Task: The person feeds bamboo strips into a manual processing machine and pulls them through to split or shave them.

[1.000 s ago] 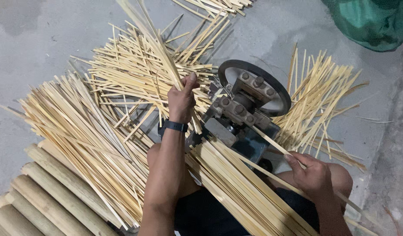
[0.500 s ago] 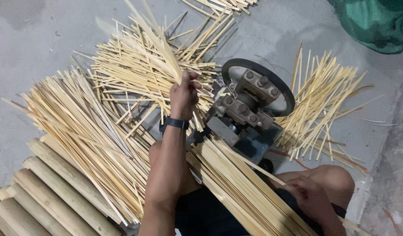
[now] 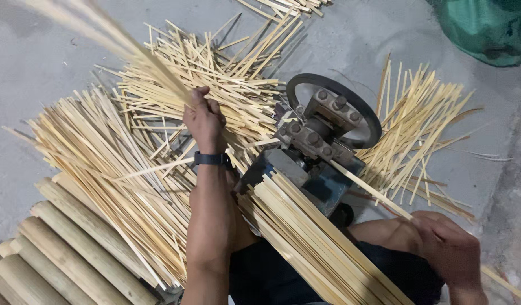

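Bamboo strips (image 3: 102, 39), pale and blurred, fan from left hand (image 3: 204, 121).

Green sack (image 3: 486, 28) top right; bamboo poles (image 3: 57, 254) bottom left; grey concrete floor (image 3: 34, 79).

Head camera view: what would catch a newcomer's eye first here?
Pale bamboo strips cover the concrete floor in fanned heaps at the left, top and right. In the middle stands a small dark machine with rollers and a black wheel. The left hand lifts a blurred bunch of strips beside it, while the right hand holds a single strip running into the rollers.
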